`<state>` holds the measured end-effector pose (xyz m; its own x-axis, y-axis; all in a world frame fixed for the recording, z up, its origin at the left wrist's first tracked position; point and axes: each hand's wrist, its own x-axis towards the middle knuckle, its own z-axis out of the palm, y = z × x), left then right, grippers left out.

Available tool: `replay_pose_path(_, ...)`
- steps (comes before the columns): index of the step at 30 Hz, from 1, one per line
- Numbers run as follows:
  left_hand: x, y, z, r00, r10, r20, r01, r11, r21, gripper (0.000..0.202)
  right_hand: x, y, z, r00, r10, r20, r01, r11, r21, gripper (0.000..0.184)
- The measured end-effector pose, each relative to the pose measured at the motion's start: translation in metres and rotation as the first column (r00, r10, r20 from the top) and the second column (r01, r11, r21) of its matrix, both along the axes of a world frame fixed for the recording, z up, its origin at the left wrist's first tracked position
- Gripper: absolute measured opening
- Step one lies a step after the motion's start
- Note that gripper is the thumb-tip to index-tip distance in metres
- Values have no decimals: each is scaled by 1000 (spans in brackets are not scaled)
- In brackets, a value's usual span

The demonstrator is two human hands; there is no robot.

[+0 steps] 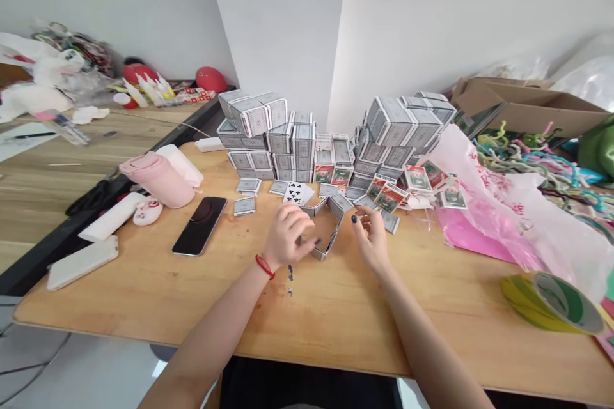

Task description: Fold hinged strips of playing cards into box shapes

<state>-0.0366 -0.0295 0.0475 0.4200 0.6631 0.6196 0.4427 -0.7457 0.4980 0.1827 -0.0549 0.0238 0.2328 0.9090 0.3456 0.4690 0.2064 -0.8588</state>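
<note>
A ring of folded playing cards [341, 205] with grey patterned backs stands on the wooden table in front of me, its middle hollow. My left hand [289, 236], a red cord round its wrist, is over the ring's left edge. Its fingers are curved and the thumb reaches apart from them; whether it touches the ring I cannot tell. To the right of the ring, my right hand [371, 238] is raised with fingers loosely bent and nothing visible in them. Just behind the ring lie face-up cards [295, 193] showing black clubs.
Stacked grey card blocks rise at the back left [256, 120] and back right [391, 120]. Red-and-green card packs [389, 197] lie before the right stack. A phone [200, 227] and pink pouch-like item [160, 179] are left; yellow tape [551, 300] and pink plastic [474, 223] are right.
</note>
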Motion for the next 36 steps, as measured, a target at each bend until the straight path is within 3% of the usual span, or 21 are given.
replay_pose_path(3,10,-8,3,965,-149,-218,157,988,18,30,-1,12,-11,978,65,-200,-77,995,-56,46)
replay_pose_path(8,20,-12,0,886,-192,-423,238,969,58,32,-19,19,-19,918,149,-367,-204,972,-117,58)
replay_pose_path(13,22,-10,-4,876,-205,-437,261,963,72,38,-28,21,-20,927,219,-305,-266,956,-121,48)
replay_pose_path(24,25,-18,0,825,-288,-486,372,924,85,36,-25,25,-17,893,194,-405,-263,957,-122,58)
replay_pose_path(31,24,-24,7,839,-304,-451,393,912,116,33,-21,24,-13,783,138,-606,-300,938,-173,50)
replay_pose_path(36,24,-26,8,839,-297,-456,401,904,148,32,-22,21,-6,666,168,-726,-434,880,-194,52)
